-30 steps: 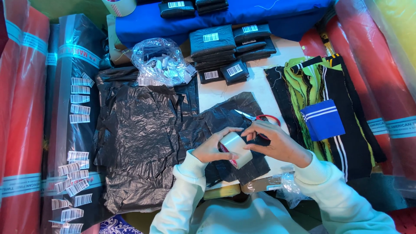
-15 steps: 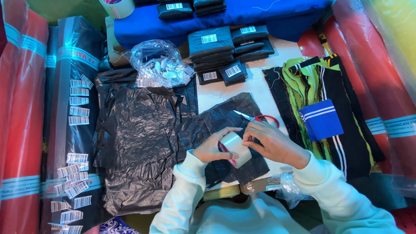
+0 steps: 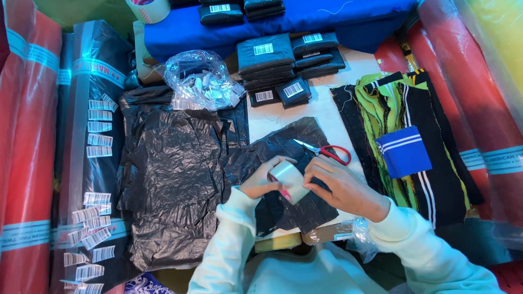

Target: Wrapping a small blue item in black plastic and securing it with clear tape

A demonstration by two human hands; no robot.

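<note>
At the far left, barcode stickers sit in rows on a wrapped black fabric roll. Next to it, crumpled black plastic bags cover the worktop, with a clear bag of small labels above them.

The left hand cups the tape roll from the left, thumb and fingers curled against its side. The right hand closes on the roll's other side, fingertips pressed to its face as if feeling for the tape's loose end. The roll is held just above a black bag near the front edge of the worktop. It is clear, shiny tape wound thick on a core with a red-printed inner ring, tilted with one flat side toward the body.

My guess is that the free end could be hard to find on such glossy tape, and a nail picking at it might split the strip. Tape pulled loose could also stick to the thin bag beneath.

Red-handled scissors lie just beyond the right hand, and striped knit pieces lie further right.
</note>
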